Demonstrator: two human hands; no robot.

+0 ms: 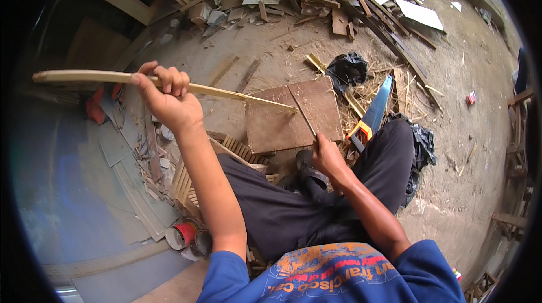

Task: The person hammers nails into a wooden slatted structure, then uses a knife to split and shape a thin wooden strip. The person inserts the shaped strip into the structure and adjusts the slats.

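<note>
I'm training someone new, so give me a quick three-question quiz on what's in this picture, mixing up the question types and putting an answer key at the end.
1. Open question: What does the person's right hand hold?
2. True or false: The saw lies to the right of the brown board.
3. Fill in the blank: The long pale strip is gripped in the person's ____ hand.

Key:
1. A knife, its blade over the board.
2. True.
3. Left; the left hand is closed around the strip.
</note>
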